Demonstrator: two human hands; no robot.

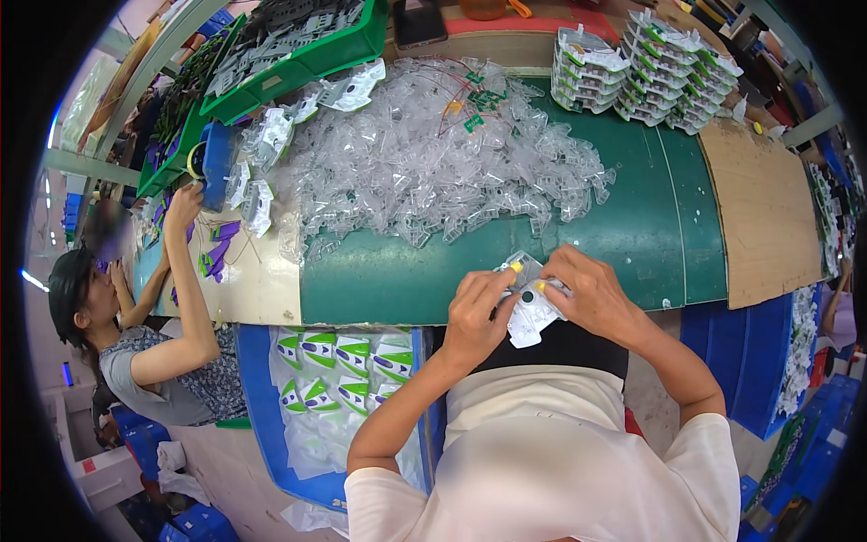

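Just over the table's near edge I hold a white plastic housing (535,318) between both hands, with a clear piece at its upper end. My left hand (477,314) grips its left side. My right hand (589,291) is closed on its right side, fingers bent over the upper part. Small yellow covers show at the tips of both thumbs. A round dark hole is visible in the housing. Beyond my hands, a large heap of clear plastic parts (424,154) spreads over the green tabletop (397,289), with several green circuit boards (488,98) and red wires on top.
Stacked white-and-green housings (652,74) stand at the far right beside a cardboard sheet (763,212). Green trays (298,68) hold grey parts at the far left. A blue bin (271,434) of white-and-green pieces sits left of me. A co-worker (172,343) reaches over the table's left end.
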